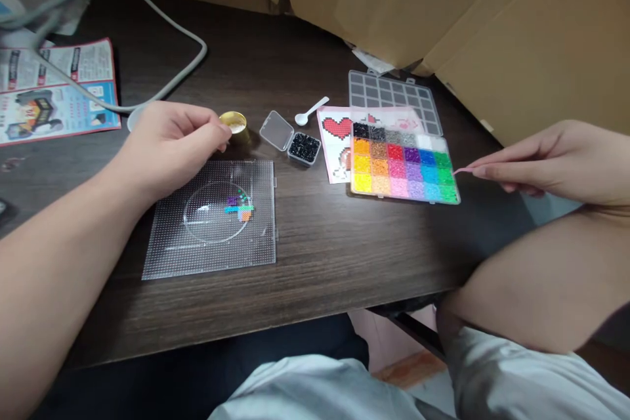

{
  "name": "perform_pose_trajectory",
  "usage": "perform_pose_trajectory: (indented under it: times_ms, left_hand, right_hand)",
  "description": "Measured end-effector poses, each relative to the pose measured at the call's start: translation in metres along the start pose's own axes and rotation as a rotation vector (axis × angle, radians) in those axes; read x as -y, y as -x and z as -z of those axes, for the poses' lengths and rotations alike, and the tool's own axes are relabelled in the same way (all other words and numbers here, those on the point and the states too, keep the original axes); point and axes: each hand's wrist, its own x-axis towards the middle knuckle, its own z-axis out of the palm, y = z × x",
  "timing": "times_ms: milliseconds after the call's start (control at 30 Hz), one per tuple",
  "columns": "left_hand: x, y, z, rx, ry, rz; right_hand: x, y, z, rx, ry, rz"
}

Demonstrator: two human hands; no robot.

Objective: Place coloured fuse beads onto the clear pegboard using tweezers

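My left hand (180,138) is pinched shut beside a small gold tin (241,134) and above the far edge of the clear pegboard (165,256). Whatever its fingertips hold is too small to make out. On the board, a cluster of fuse beads (239,209) in purple, green, blue and orange sits at the right side of a clear ring. My right hand (546,161) grips thin pink tweezers (463,170), their tip at the right edge of the bead box (403,200), near the green compartments. Its open lid leans at the back.
A small open case of black beads (304,147) and a white spoon (310,111) lie mid-table. Pattern sheets (335,144) run under the bead box. A grey cable (197,56) loops over a printed leaflet (56,95) at left. Cardboard (531,46) walls the back and right.
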Motion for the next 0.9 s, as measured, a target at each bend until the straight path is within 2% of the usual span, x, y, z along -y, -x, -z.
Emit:
perform_pose_trajectory:
  times_ms: [133, 233, 333, 433, 600, 767, 833, 900]
  left_hand:
    - [-0.003, 0.0, 0.001, -0.003, -0.001, 0.006]
    - [-0.005, 0.001, 0.002, 0.056, -0.003, 0.042]
    - [-0.008, 0.002, 0.003, 0.11, 0.002, 0.087]
    - [-0.01, 0.003, 0.004, 0.105, 0.004, 0.099]
    - [-0.013, 0.003, 0.004, 0.106, -0.002, 0.087]
    - [-0.012, 0.003, 0.002, 0.081, 0.009, 0.097]
    - [-0.01, 0.003, 0.002, 0.06, 0.006, 0.069]
    - [-0.01, 0.004, 0.002, 0.046, -0.003, 0.062]
  right_hand:
    - [0.011, -0.001, -0.003, -0.063, -0.079, -0.08]
    - [0.019, -0.001, -0.007, -0.095, -0.176, -0.084]
    - [0.023, -0.005, -0.009, -0.078, -0.247, -0.102]
    - [0.022, -0.009, -0.009, -0.085, -0.246, -0.113]
    - [0.019, 0.001, -0.007, -0.205, -0.214, -0.063]
    - [0.03, 0.024, -0.008, -0.283, -0.17, 0.041]
    - [0.029, 0.024, -0.008, -0.368, -0.212, 0.037]
    - [0.021, 0.015, -0.007, -0.442, -0.233, -0.032]
